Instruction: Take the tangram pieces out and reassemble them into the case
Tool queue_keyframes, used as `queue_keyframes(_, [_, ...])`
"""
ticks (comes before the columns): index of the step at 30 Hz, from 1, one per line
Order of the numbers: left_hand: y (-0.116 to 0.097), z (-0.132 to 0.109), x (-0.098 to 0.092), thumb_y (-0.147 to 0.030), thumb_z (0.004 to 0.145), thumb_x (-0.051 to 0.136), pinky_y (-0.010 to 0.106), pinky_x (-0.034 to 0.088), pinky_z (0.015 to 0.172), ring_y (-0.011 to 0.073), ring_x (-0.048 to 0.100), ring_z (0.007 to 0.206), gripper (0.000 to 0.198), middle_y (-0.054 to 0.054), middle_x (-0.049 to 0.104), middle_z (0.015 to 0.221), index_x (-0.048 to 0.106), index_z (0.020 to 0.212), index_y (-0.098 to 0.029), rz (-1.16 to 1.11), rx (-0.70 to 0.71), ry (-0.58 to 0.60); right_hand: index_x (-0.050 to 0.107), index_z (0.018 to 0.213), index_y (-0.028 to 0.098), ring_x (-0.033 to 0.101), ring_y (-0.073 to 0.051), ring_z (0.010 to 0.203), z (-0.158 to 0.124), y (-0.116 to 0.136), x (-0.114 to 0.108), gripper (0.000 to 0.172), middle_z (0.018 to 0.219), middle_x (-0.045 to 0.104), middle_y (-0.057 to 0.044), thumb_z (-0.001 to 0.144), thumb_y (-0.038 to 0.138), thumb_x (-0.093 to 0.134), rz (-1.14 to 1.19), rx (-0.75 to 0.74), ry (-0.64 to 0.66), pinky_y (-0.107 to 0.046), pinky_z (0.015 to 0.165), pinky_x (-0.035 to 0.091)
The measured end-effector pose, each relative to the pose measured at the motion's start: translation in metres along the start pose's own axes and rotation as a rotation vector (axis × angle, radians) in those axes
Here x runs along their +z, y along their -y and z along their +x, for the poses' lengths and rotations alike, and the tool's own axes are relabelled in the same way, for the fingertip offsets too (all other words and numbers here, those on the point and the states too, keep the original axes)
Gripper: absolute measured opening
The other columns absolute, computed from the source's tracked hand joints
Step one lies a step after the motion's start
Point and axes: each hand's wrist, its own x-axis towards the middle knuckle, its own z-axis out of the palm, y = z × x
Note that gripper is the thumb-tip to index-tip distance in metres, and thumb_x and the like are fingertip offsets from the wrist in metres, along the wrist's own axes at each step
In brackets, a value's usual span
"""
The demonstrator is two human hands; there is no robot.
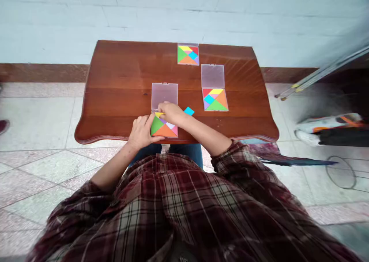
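No readable text, label or number is appearing on the clear plastic tangram cases (212,76) or the tabletop (121,100); markings on a white-and-orange bundle (325,128) lying on the floor are blurring beyond reading.

The person's right hand (172,114) covers the upper part of a square clear plastic case of multicoloured tangram pieces (165,128), and their left hand (141,133) hides its left side. Only a thin sliver of a yellow piece (159,115) shows beneath the right hand, so its shape cannot be told. A frosted plastic lid (164,96) loses its lower edge behind that hand. At the right edge, long metal rods (319,70) are blurred and cut off. A dark bundle with orange and white patches (328,129) is too blurred to name. A dark red object (3,126) is cut off at the left edge.
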Motion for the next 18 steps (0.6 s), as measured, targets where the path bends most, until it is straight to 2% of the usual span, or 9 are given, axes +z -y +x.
queue_keyframes(5, [0.001, 0.001, -0.001, -0.08, 0.07, 0.06, 0.046, 0.04, 0.092, 0.0352, 0.051, 0.108, 0.102, 0.019, 0.058, 0.124, 0.039, 0.144, -0.013, -0.011, -0.012, -0.008, 0.059, 0.084, 0.018, 0.047, -0.012, 0.069, -0.001, -0.001, -0.008, 0.004, 0.082, 0.059, 0.0, 0.081, 0.016, 0.06, 0.186, 0.027, -0.012, -0.025, 0.064, 0.029])
queue_keyframes(7, [0.003, 0.001, -0.001, -0.08, 0.07, 0.059, 0.046, 0.039, 0.091, 0.0355, 0.051, 0.108, 0.102, 0.019, 0.058, 0.122, 0.038, 0.144, -0.013, -0.011, -0.007, -0.024, 0.057, 0.083, 0.018, 0.049, -0.011, 0.068, -0.008, -0.013, -0.015, 0.004, 0.075, 0.058, 0.002, 0.082, 0.02, 0.06, 0.334, 0.087, -0.084, -0.024, 0.064, 0.032])
queue_keyframes(10, [0.006, 0.001, 0.0, -0.079, 0.072, 0.059, 0.046, 0.039, 0.091, 0.0355, 0.05, 0.108, 0.101, 0.019, 0.058, 0.122, 0.037, 0.145, -0.014, -0.005, -0.001, -0.045, 0.056, 0.083, 0.018, 0.05, -0.012, 0.067, -0.024, -0.042, -0.023, 0.007, 0.072, 0.057, 0.003, 0.082, 0.024, 0.06, 0.462, 0.202, -0.258, -0.025, 0.066, 0.036])
queue_keyframes(12, [0.006, 0.001, -0.001, -0.076, 0.073, 0.06, 0.045, 0.038, 0.091, 0.035, 0.05, 0.108, 0.098, 0.019, 0.058, 0.122, 0.036, 0.145, -0.014, -0.001, 0.0, -0.045, 0.055, 0.083, 0.018, 0.049, -0.012, 0.065, -0.037, -0.065, -0.024, 0.005, 0.07, 0.056, 0.003, 0.082, 0.023, 0.058, 0.448, 0.293, -0.329, -0.026, 0.066, 0.037])
queue_keyframes(15, [0.004, 0.001, -0.001, -0.073, 0.076, 0.06, 0.045, 0.038, 0.09, 0.0351, 0.05, 0.108, 0.096, 0.019, 0.057, 0.123, 0.036, 0.145, -0.012, 0.006, -0.007, -0.038, 0.056, 0.08, 0.019, 0.05, -0.014, 0.066, -0.052, -0.092, -0.02, 0.003, 0.069, 0.057, 0.002, 0.082, 0.02, 0.056, 0.358, 0.404, -0.323, -0.027, 0.068, 0.039])
queue_keyframes(18, [0.003, 0.002, -0.001, -0.073, 0.076, 0.059, 0.045, 0.038, 0.091, 0.0356, 0.05, 0.108, 0.096, 0.02, 0.057, 0.124, 0.036, 0.146, -0.011, 0.019, -0.016, -0.038, 0.059, 0.084, 0.017, 0.055, -0.017, 0.076, -0.059, -0.099, -0.013, 0.006, 0.081, 0.063, -0.004, 0.082, 0.016, 0.054, 0.242, 0.434, -0.31, -0.03, 0.074, 0.041])
